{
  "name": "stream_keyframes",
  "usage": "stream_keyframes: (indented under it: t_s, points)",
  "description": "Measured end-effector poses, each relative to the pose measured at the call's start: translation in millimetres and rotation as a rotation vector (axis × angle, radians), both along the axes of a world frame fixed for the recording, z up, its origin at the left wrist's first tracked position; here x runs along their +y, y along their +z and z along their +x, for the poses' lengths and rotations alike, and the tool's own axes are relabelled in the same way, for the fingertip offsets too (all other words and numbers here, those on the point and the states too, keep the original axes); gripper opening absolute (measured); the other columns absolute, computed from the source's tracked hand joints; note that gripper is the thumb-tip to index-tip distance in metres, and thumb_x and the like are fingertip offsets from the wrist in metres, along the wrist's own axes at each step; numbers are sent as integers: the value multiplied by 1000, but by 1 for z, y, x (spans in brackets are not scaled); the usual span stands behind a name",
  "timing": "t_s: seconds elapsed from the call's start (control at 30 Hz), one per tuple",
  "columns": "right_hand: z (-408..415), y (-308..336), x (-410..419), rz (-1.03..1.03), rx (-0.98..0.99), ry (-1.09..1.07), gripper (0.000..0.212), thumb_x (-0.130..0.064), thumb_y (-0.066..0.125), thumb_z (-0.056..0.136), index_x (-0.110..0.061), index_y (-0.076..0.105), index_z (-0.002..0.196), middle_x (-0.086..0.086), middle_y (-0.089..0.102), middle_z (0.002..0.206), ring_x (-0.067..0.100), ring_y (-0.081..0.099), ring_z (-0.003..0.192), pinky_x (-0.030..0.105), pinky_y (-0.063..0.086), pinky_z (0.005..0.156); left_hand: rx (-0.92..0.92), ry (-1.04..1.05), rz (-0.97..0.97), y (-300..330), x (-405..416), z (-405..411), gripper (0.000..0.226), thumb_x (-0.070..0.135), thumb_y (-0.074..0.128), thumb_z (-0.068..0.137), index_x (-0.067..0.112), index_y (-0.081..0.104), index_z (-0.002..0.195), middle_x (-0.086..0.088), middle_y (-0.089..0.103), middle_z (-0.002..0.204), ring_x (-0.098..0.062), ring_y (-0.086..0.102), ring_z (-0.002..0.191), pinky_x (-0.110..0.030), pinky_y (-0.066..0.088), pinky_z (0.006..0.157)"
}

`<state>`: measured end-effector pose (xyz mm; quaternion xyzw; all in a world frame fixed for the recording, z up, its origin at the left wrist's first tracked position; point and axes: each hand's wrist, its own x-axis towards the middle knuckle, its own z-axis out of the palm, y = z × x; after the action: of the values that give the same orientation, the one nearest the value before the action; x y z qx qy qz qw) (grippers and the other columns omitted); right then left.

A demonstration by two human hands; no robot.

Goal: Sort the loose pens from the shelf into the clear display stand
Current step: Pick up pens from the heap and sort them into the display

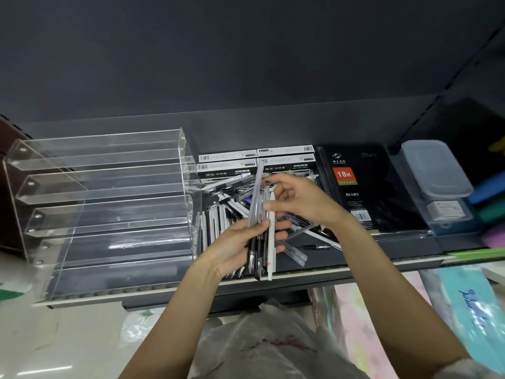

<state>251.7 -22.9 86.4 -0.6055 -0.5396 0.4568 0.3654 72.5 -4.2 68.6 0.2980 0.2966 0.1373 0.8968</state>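
Several pens (259, 231) are gripped as a bundle in the left hand (240, 247); one is pinched by right hand (297, 198) fingers. Gathering step. More pens lie loose on the shelf (328, 272). Next: bundle to be carried left into the unfilled clear display stand (109, 203).

The left hand (237, 243) is covering the middle of the bundle of pens (260, 228). Small print on the pen boxes (257, 162) is blurring beyond reading. The frame's right edge is cutting off coloured items (492, 198).
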Motion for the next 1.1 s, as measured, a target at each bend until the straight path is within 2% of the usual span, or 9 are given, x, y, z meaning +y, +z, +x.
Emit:
stream_keyframes:
  t_s: [0.1,0.17,0.27,0.43,0.6,0.67,0.77,0.9,1.1]
  points:
    - [4,7,7,32,-86,48,36,-20,71,81,-21,60,115,-2,64,98,11,60,86,20,47,78,-9,-53,26,-2,-1,-2,36,9,54,86,2,60,120,-5,68,90,-14,65,75,-33,57,76]
    - [7,15,13,35,-98,113,43,-19,70,83,-16,56,123,0,67,103,2,60,92,12,44,78,-7,-96,45,-5,-1,-4,38,9,54,87,1,57,125,-3,66,88,-13,62,76,-32,55,76]
    - [6,26,21,-19,-104,247,43,-16,70,83,-14,53,123,1,68,93,1,62,83,12,45,74,-10,-137,55,-6,-3,-5,39,9,55,88,1,56,127,-3,65,88,-13,61,78,-33,54,77]
    - [8,30,26,-70,-112,402,18,-10,69,84,-8,57,97,-6,63,87,5,59,79,20,48,74,2,-179,80,-6,-7,-3,39,10,56,86,2,57,125,-4,67,88,-14,63,77,-32,56,78]
    - [13,34,25,-122,-165,422,22,-10,69,83,-8,60,103,-10,62,93,-8,58,80,14,46,74,22,-179,87,-4,-7,0,38,12,57,84,5,60,121,-4,68,88,-13,63,77,-32,57,80]
    - [17,35,24,-150,-198,442,23,-13,70,82,-15,62,104,-10,65,98,-3,61,88,21,50,79,15,-179,90,-4,-8,0,39,12,56,84,5,59,122,-3,68,87,-13,63,76,-32,57,80]
    - [20,34,22,-172,-238,452,23,-15,71,81,-9,67,103,-1,70,99,12,65,88,36,52,81,-2,-174,90,-5,-10,0,37,12,55,85,6,60,121,-2,68,86,-13,63,75,-32,57,79]
    - [24,42,20,-119,-176,375,20,-9,72,79,-4,69,98,5,70,92,10,65,77,20,53,68,-11,-187,146,-9,-12,0,36,13,54,88,8,59,123,0,63,84,-11,60,75,-31,56,76]
    - [42,53,16,-54,-182,264,20,-15,73,74,-11,70,93,19,70,90,23,65,75,28,55,76,29,-245,203,-13,-10,-2,41,16,54,88,9,55,128,4,59,84,-7,55,73,-25,52,69]
